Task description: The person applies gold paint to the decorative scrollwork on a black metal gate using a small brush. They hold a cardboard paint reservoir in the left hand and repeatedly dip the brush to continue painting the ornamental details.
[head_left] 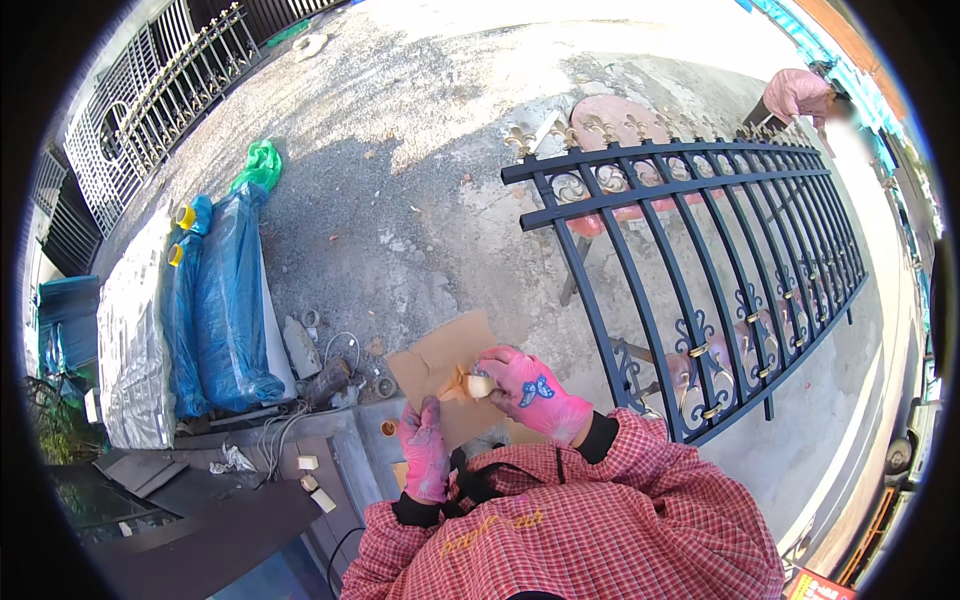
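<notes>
My left hand, in a pink glove with dark smudges, grips the lower left edge of a flat piece of brown cardboard. Closed round a small whitish, sponge-like wad is my right hand, gloved in pink with a blue butterfly on its back. The wad is against or just above the cardboard, beside an orange-brown smear; I cannot tell whether they touch. Below the cardboard's left side stands a small round container with something orange-brown inside.
A dark metal fence panel with gold ornaments stretches across the right, with a pink round-topped thing behind it. Blue plastic-wrapped bundles lie at left, near cables and tape rolls. A person bends over at the far right.
</notes>
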The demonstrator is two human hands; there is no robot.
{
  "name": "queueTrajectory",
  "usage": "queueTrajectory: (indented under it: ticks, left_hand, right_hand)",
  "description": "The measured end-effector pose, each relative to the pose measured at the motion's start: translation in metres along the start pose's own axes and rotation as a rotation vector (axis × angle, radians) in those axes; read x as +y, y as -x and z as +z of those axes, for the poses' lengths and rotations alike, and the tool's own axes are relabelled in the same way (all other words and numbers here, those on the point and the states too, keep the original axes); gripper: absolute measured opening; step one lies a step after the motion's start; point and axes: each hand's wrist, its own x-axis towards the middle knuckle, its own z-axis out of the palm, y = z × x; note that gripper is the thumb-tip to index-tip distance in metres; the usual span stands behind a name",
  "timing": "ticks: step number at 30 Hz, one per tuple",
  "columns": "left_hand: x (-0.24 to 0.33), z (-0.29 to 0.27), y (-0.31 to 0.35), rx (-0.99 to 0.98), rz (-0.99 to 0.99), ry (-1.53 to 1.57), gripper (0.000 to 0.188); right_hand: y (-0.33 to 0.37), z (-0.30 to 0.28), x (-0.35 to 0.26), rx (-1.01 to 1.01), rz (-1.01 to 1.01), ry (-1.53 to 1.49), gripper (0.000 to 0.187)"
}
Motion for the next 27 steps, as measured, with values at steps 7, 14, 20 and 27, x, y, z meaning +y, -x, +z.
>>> queueTrajectory:
  ticks: [7,14,20,27]
  left_hand:
    - [0.042,0.031,-0.086,-0.042,0.006,-0.062,0.024]
    - [0.069,0.075,-0.210,-0.203,0.052,-0.086,0.020]
    - [0.115,0.108,-0.336,-0.336,-0.010,-0.188,0.022]
    - [0.164,0.144,-0.451,-0.586,-0.111,-0.377,0.027]
  right_hand:
    - [-0.089,-0.026,0.029,-0.028,-0.067,0.173,0.032]
    - [-0.177,-0.056,0.057,0.165,0.004,0.352,0.029]
    - [-0.277,-0.073,0.087,0.314,0.162,0.314,0.030]
    - [-0.352,-0.100,0.107,0.453,0.455,0.193,0.033]
